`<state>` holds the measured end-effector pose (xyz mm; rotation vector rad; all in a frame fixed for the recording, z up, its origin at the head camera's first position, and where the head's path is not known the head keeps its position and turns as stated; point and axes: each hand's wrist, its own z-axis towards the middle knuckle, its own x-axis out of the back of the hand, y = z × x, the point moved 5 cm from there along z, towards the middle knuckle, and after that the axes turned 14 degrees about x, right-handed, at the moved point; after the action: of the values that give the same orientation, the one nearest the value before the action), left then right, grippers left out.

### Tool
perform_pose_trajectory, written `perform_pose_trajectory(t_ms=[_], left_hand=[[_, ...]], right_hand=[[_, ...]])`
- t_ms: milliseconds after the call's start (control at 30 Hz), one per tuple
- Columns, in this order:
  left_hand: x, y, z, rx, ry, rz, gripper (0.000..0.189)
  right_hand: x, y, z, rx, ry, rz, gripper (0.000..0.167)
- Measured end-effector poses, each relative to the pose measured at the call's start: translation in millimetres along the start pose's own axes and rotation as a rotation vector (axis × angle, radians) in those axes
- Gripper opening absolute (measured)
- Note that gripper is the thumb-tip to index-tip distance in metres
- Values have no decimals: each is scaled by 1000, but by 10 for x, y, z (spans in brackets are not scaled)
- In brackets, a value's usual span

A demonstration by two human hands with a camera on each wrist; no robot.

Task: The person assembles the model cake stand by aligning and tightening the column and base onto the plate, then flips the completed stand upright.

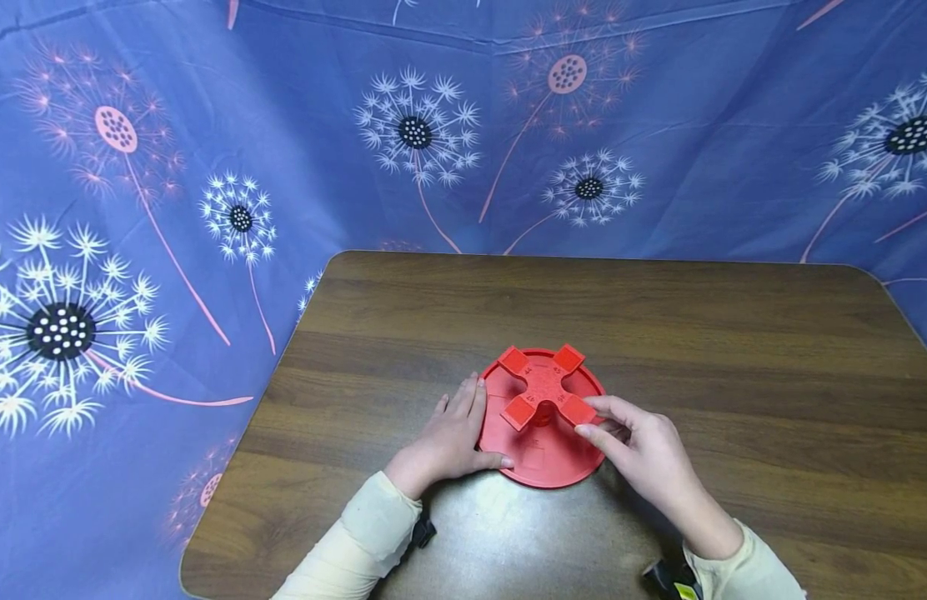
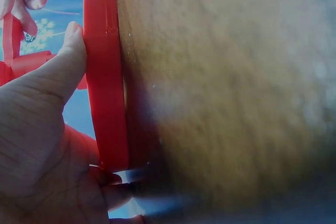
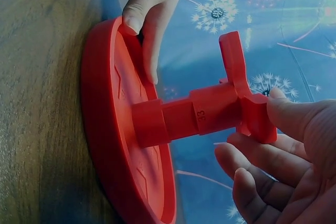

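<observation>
A round red plastic base (image 1: 542, 473) with a raised rim lies flat on the table. From its middle rises a red stepped post (image 3: 181, 119), marked 33. A red four-armed cross-shaped top (image 1: 542, 385) with raised blocks and small numbers tops the post. My left hand (image 1: 452, 429) rests on the base's left side, fingers straight along the rim and thumb over its front edge. With thumb and fingers, my right hand (image 1: 647, 454) pinches the near-right arm of the cross-shaped top. In the right wrist view, its other fingers (image 3: 252, 192) are loosely bent below that arm.
The brown wood-grain table (image 1: 343, 375) has rounded corners and extends to both sides of the base. Behind it and at left hangs a blue cloth (image 1: 306, 108) printed with dandelions. Dark straps with devices (image 1: 669, 579) sit at the wrists.
</observation>
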<state>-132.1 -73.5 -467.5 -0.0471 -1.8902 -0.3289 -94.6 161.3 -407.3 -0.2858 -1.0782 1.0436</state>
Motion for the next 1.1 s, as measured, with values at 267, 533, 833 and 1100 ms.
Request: perform_pose_trajectory(t_ms=[267, 533, 833, 1100], left_hand=[[-7, 2, 3, 8, 0, 5, 117], [-27, 16, -4, 20, -21, -3, 118], [-18, 5, -5, 12, 2, 10, 118], [0, 0, -3, 13, 13, 3, 119]], right_hand=[[-10, -15, 13, -11, -10, 17, 33], [-22, -24, -14, -22, 10, -12, 31], [-32, -28, -4, -12, 15, -42, 30], [-38, -46, -5, -16, 30, -49, 29]])
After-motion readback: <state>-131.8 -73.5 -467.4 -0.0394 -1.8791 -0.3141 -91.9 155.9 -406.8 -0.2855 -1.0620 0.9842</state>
